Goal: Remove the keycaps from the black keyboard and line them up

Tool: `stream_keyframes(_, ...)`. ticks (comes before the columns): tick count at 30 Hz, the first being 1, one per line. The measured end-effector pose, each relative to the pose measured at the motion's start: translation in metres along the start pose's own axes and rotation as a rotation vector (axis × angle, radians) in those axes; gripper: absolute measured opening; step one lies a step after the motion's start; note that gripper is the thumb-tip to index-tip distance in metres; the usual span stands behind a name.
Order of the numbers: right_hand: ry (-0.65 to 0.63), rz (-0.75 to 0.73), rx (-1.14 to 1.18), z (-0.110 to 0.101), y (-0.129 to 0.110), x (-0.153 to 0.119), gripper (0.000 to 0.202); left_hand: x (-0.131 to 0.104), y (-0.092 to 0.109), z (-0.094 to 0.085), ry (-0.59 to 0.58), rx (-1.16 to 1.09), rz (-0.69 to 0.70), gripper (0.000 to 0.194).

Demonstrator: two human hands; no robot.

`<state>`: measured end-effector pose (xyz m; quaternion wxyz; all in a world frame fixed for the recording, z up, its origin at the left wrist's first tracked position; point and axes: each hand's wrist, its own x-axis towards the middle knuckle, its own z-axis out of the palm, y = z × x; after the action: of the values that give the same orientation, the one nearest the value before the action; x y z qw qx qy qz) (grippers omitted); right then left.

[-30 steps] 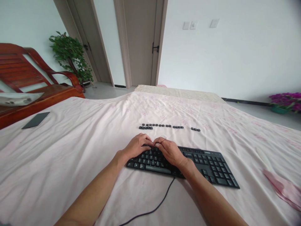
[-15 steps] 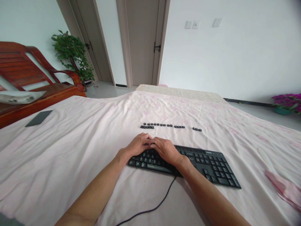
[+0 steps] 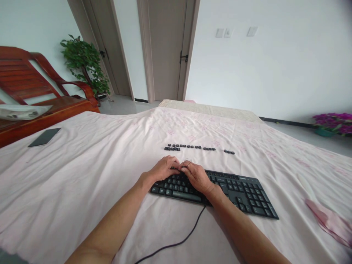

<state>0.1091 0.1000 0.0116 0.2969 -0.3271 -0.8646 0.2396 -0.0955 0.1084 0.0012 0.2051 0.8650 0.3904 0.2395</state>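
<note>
Cable: the black cord (image 3: 178, 243) curves toward me from the near edge of the keyboard.

Keyboard: the black keyboard (image 3: 235, 196) lies flat on the tabletop (image 3: 110, 150), slightly askew on its pale pink cover. My right forearm crosses above it.

Left hand: my left hand (image 3: 164, 168) is over the far left part of the keyboard, thumb and fingers pinched close. I can't tell whether a key is between them.

Right hand: my right hand (image 3: 198, 177) meets it there, fingertips closed, seemingly on a thin wire loop (image 3: 188, 160) that pokes up behind them.

Keys in place: the number pad, space bar and much of the near rows look filled. The far strip right of my hands looks bare of keys; under my fingers I can't tell.

Loose keys: a broken back row of small black keys (image 3: 180, 146) lies beyond the keyboard, a short row (image 3: 172, 149) just in front of its left end, and a small group (image 3: 229, 151) apart at the right. These are already off.

Sides: a pink cloth (image 3: 328, 220) lies to the right; a dark flat device (image 3: 44, 137) to the left.

Beyond: a wooden bench (image 3: 24, 79), a leafy plant (image 3: 82, 58) and a door (image 3: 166, 47).
</note>
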Motion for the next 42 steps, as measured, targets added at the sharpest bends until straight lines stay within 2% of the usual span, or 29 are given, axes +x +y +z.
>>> stream_keyframes(4, 0.029, -0.062, -0.028, 0.0, -0.002, -0.003, 0.024, 0.0, 0.002, 0.0, 0.011, -0.026, 0.035, 0.015)
stream_keyframes(10, 0.081, -0.103, -0.044, 0.002, 0.0, -0.008, 0.026, 0.0, 0.005, 0.003, 0.021, 0.055, 0.039, 0.018)
stream_keyframes(16, 0.188, -0.114, 0.065, 0.002, 0.0, -0.009, 0.022, 0.001, 0.01, 0.004, 0.041, 0.041, 0.076, 0.017)
stream_keyframes(24, 0.177, -0.006, 0.018, -0.001, -0.002, -0.007, 0.023, -0.001, 0.015, 0.006, 0.067, 0.021, -0.056, 0.016)
stream_keyframes(29, 0.266, 0.004, 0.037, 0.0, -0.004, -0.009, 0.022, -0.002, 0.02, 0.006, 0.1, -0.058, -0.121, 0.039)
stream_keyframes(32, 0.365, 0.065, 0.029, -0.001, -0.005, -0.011, 0.024, -0.003, 0.021, 0.007, 0.108, -0.096, -0.15, 0.047)
stream_keyframes(36, 0.517, 0.187, 0.06, -0.003, -0.003, -0.012, 0.027, -0.003, 0.022, 0.008, 0.111, -0.034, -0.135, 0.036)
stream_keyframes(42, 0.585, 0.238, 0.117, -0.004, 0.001, -0.014, 0.027, -0.001, 0.021, 0.009, 0.129, 0.135, -0.044, 0.024)
